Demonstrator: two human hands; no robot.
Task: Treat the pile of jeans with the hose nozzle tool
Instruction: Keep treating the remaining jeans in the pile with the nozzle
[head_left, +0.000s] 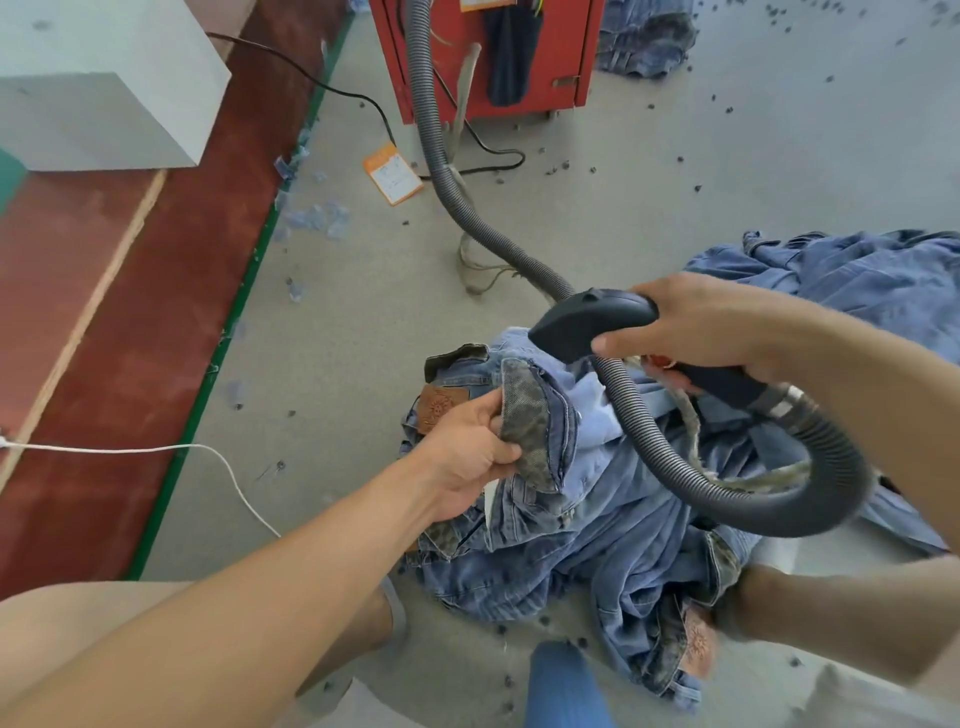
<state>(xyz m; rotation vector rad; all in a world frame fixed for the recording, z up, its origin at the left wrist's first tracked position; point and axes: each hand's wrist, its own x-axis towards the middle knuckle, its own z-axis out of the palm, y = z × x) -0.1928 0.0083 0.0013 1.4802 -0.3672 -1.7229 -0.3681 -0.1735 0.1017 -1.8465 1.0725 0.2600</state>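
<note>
Denim pile (613, 530) between left hand (467, 457), nozzle-gripping right hand (696, 327).

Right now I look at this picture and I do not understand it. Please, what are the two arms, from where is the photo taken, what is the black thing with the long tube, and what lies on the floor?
The camera sits on a person's head and looks down, so the two arms are that person's own. The right hand grips a black nozzle tool; its grey ribbed hose runs back across the floor to a red machine. The left hand pinches a waistband on the pile of jeans lying on the grey floor. More denim lies to the right. An orange tag, cables and small dark bits also lie about.
</note>
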